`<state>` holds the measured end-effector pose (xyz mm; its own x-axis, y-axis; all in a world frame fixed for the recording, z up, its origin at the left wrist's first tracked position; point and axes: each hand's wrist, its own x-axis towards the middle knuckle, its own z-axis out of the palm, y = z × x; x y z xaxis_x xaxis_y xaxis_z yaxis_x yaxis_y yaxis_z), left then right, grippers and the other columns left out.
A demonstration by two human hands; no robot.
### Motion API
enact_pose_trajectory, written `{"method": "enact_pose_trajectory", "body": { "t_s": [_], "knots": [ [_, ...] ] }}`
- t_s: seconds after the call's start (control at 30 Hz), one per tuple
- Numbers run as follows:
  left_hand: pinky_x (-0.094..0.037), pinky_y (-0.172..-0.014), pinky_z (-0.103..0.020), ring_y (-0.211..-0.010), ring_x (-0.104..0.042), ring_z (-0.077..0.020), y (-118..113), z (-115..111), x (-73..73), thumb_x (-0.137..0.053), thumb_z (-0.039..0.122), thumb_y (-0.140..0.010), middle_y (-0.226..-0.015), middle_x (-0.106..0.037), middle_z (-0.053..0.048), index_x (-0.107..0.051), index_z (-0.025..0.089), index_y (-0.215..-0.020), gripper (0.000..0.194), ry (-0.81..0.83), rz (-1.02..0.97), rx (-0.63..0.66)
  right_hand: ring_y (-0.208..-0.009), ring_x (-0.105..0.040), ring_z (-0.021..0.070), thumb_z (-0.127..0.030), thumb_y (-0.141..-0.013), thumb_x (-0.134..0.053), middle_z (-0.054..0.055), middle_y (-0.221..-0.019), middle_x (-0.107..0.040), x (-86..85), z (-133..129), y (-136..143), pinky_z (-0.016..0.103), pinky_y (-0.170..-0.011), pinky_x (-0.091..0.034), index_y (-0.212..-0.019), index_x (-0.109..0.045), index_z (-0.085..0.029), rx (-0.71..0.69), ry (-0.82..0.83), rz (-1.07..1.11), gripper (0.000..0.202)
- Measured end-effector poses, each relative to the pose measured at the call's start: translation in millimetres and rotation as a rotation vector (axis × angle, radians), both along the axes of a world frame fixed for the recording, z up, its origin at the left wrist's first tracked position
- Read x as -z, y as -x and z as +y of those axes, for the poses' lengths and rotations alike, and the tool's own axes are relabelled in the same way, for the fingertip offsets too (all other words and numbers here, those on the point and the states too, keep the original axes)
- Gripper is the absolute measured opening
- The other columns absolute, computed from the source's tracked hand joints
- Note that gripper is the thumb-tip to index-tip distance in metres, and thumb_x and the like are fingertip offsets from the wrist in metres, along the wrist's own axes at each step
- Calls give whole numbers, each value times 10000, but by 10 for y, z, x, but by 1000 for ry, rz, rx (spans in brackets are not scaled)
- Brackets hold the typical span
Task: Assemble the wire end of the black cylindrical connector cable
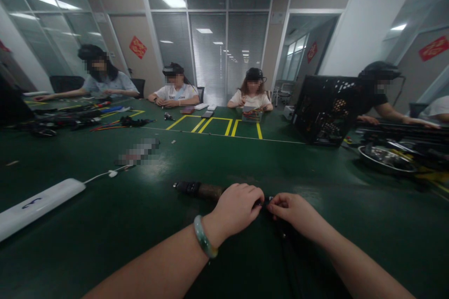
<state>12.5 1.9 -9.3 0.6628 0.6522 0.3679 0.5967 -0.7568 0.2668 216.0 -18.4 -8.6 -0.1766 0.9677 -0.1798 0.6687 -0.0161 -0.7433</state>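
The left hand (240, 208) curls closed over a brown-and-black rod (209, 191) at the desk (147, 229), while the right hand (271, 205) narrowly pinches a small dark piece (270, 198) just beside it. This looks like fine joining or adjusting work; the next move seems to call for steady left support.

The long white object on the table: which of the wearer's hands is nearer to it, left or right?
Left. The left hand is to the right of the long white object, at the brown-and-black item; the right hand is farther right.
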Motion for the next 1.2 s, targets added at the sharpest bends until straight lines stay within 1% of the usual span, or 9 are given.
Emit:
{"method": "enact_pose_trajectory", "body": {
  "t_s": [0.17,0.4,0.53,0.7,0.83,1.0,1.2],
  "knots": [
    [-431,-770,-348,-875,-579,-190,0,0,8,-585,218,-873,-927,-631,6,-580,215,-954,82,2,19,-7,-654,-627,148,-369,-840,-600,9,-726,-707,10,7,4,211,-572,-398,-820,-688,-178,-4,-9,-16,211],
    [-431,-789,-355,-897,-580,-195,-3,20,33,-619,241,-864,-963,-633,7,-580,223,-987,130,-4,20,-5,-655,-640,153,-367,-850,-581,6,-721,-707,6,-5,13,215,-555,-397,-854,-696,-194,-6,-7,-47,208],
    [-428,-779,-345,-884,-581,-193,-8,16,25,-619,244,-868,-945,-635,8,-581,223,-971,111,-12,39,-12,-661,-636,156,-374,-825,-605,11,-738,-706,35,-14,16,215,-542,-387,-868,-695,-193,-12,-16,-47,208],
    [-420,-780,-341,-885,-579,-189,-9,4,5,-615,236,-869,-937,-635,10,-578,220,-958,98,-10,36,-14,-647,-622,157,-383,-805,-624,9,-732,-703,74,-14,1,214,-518,-370,-838,-684,-201,-18,-33,-79,195],
    [-422,-777,-342,-876,-575,-184,-9,5,7,-611,231,-869,-932,-631,20,-575,227,-956,94,-3,34,-23,-640,-626,154,-381,-819,-606,12,-740,-702,52,-29,-2,212,-515,-372,-810,-671,-196,-15,-37,-87,196],
    [-431,-777,-347,-872,-577,-187,-10,1,7,-605,251,-875,-935,-626,21,-573,233,-962,94,10,30,-30,-635,-611,140,-359,-828,-595,8,-700,-685,-5,-38,-11,202,-543,-395,-774,-643,-179,12,-35,-27,194],
    [-431,-774,-343,-871,-580,-195,-9,-19,-18,-589,259,-884,-917,-623,-3,-573,212,-959,90,3,33,-35,-582,-564,120,-375,-829,-594,6,-703,-666,-38,-24,-63,200,-521,-388,-790,-617,-174,15,27,66,206]
  ]
}}
